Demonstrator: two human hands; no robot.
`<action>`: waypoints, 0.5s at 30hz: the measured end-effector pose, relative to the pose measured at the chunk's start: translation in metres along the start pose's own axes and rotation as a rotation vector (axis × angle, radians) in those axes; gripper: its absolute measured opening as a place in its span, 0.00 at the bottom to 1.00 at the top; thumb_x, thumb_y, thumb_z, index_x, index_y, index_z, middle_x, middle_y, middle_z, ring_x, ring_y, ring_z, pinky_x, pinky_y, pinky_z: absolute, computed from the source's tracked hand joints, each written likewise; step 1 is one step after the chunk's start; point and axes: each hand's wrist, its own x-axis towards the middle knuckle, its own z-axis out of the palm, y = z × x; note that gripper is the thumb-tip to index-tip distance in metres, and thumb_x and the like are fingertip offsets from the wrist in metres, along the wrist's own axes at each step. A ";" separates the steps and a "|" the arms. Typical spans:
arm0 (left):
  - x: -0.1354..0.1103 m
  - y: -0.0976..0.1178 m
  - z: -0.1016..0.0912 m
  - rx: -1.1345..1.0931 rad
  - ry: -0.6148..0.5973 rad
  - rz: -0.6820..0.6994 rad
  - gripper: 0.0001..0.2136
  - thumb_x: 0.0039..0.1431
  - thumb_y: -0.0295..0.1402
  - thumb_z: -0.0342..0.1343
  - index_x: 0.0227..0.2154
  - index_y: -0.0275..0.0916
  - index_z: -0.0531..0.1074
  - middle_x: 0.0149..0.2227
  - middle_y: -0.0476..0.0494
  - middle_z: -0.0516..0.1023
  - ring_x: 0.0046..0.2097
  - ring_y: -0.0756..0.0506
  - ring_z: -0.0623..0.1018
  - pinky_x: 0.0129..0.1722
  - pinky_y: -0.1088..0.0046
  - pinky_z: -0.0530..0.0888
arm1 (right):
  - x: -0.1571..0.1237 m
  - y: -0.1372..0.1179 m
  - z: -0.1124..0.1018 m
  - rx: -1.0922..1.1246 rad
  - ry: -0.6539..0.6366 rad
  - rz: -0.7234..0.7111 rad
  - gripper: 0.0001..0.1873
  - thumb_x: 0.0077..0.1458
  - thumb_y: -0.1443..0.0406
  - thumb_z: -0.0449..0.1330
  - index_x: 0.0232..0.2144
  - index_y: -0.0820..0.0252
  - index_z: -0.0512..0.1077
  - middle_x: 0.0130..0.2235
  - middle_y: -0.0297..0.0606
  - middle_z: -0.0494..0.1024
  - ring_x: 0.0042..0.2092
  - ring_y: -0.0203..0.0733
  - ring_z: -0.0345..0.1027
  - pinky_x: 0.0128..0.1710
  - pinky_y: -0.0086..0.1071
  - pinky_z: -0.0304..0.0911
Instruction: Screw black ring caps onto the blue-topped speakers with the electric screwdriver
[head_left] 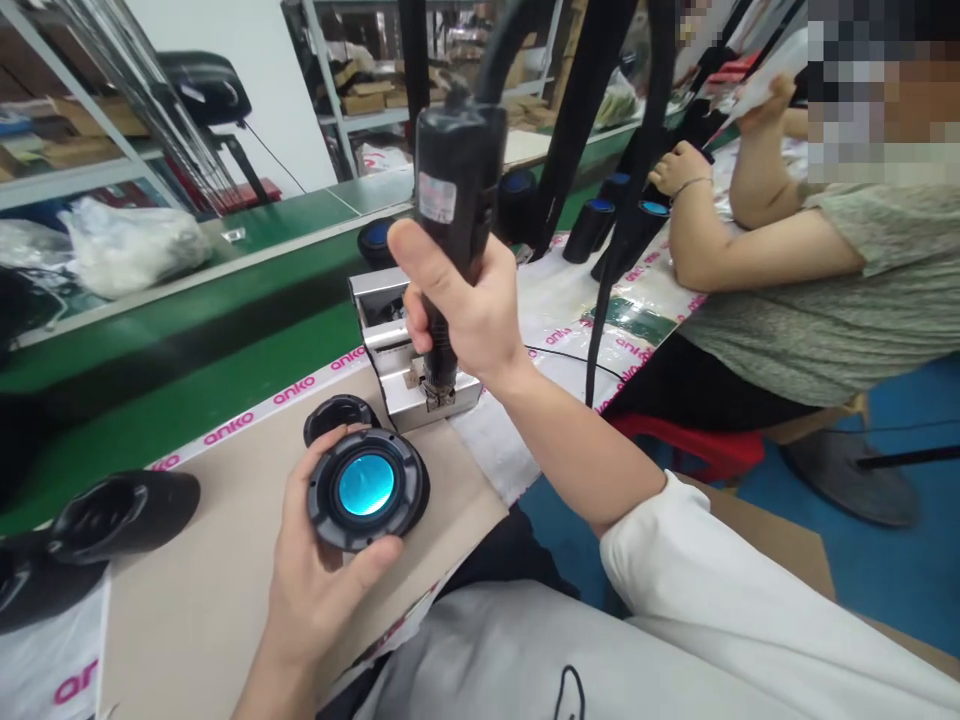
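Note:
My left hand (311, 590) grips a round black housing with a shiny blue disc (367, 485) in its centre, fingers behind and thumb at its lower rim. The blue side faces up toward me, and holes show around the ring. My right hand (484, 315) is wrapped round a black electric screwdriver (459, 165), held upright with a cable at its top. Its lower end is down at the front of a silver metal screw feeder (390, 335); the bit's tip cannot be made out. Just behind the held part, another black round housing (339, 412) is partly hidden.
Hollow black housings (124, 515) lie at the left on the tan board (195, 600). More black cylinders with blue ends (592, 228) stand farther back. A co-worker's hands (686, 170) are at the right. A dark cable (604, 300) hangs between us. A plastic bag (131, 245) lies beyond.

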 end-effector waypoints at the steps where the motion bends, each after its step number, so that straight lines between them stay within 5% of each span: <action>1: -0.001 0.000 -0.001 -0.006 -0.004 0.001 0.38 0.55 0.46 0.77 0.67 0.47 0.72 0.64 0.40 0.80 0.62 0.34 0.82 0.57 0.64 0.80 | 0.000 0.002 0.000 0.018 -0.004 0.000 0.34 0.53 0.36 0.73 0.29 0.54 0.63 0.20 0.23 0.64 0.17 0.29 0.57 0.14 0.29 0.52; 15: 0.001 -0.003 0.001 -0.013 -0.012 0.021 0.38 0.54 0.46 0.78 0.67 0.50 0.72 0.64 0.43 0.80 0.62 0.37 0.83 0.59 0.67 0.79 | -0.004 0.011 -0.005 0.088 -0.046 0.010 0.30 0.55 0.43 0.76 0.28 0.54 0.64 0.20 0.23 0.65 0.17 0.31 0.57 0.14 0.30 0.49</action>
